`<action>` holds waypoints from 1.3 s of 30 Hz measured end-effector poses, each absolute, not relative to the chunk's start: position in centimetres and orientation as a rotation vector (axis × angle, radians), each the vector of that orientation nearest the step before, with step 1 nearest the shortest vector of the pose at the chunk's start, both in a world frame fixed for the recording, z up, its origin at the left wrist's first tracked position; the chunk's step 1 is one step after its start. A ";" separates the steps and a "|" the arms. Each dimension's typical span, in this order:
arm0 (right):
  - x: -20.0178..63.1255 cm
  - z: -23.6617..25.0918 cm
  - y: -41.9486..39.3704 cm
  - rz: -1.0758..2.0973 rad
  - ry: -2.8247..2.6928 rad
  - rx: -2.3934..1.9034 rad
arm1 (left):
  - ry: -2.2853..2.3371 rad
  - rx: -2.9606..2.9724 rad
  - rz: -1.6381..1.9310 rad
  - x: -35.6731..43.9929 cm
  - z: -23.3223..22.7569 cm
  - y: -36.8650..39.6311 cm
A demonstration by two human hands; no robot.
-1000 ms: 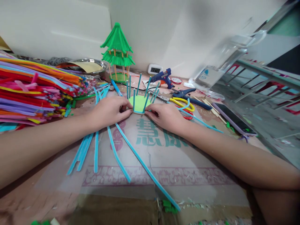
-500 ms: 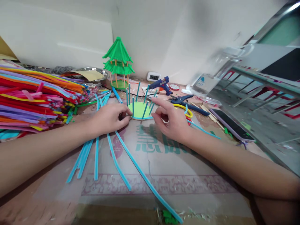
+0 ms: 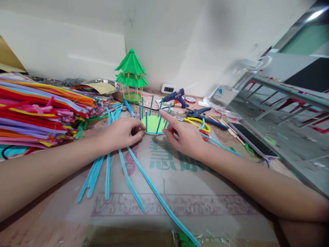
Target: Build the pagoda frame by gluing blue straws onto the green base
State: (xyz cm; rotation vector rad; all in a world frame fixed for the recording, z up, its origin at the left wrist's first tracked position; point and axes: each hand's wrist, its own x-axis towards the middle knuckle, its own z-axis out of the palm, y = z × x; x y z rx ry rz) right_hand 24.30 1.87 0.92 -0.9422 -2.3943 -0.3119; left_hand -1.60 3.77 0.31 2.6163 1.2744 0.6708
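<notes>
Green base [image 3: 153, 124] sat on the counter [image 3: 180, 192] between both hands, blue posts [image 3: 151, 104] standing up from its rim. Left hand [image 3: 120, 132] had its grip pinched together on the base's left edge. Right hand [image 3: 186, 137] was open, fingers spread, index finger [image 3: 167, 118] at a right-side post, holding nothing. Looked light and flimsy: thin base, posts likely bendy. Best held low at the base rim, not by the posts. Loose blue stems [image 3: 128, 175] lay nearer the person.
</notes>
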 end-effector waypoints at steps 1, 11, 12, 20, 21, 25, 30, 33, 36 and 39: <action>24.3 0.9 1.8 -0.295 -2.374 -0.915 | 1.267 2.620 0.672 -1.6 0.3 3.8; 24.9 0.3 3.0 -0.220 -2.416 -1.035 | 1.265 2.660 0.690 -1.8 -0.1 4.0; 24.8 0.3 3.1 -0.216 -2.432 -1.057 | 1.266 2.662 0.685 -1.8 -0.1 4.0; 24.1 0.0 3.3 -0.239 -2.517 -1.037 | 1.243 2.662 0.697 -1.8 -0.1 4.2; 24.1 0.0 3.3 -0.239 -2.518 -1.019 | 1.241 2.664 0.701 -1.8 -0.1 4.2; 24.1 -0.2 3.5 -0.250 -2.510 -1.024 | 1.235 2.678 0.691 -1.8 -0.1 4.2; 24.0 -0.3 3.6 -0.216 -2.504 -1.067 | 1.247 2.670 0.667 -1.8 0.0 4.1; 23.9 -0.2 3.4 -0.194 -2.502 -1.098 | 1.256 2.660 0.650 -1.7 0.1 4.2; 23.8 -0.1 3.3 -0.174 -2.503 -1.104 | 1.261 2.659 0.662 -1.7 0.0 4.2; 23.7 -0.1 3.3 -0.163 -2.506 -1.120 | 1.260 2.667 0.665 -1.7 -0.1 4.3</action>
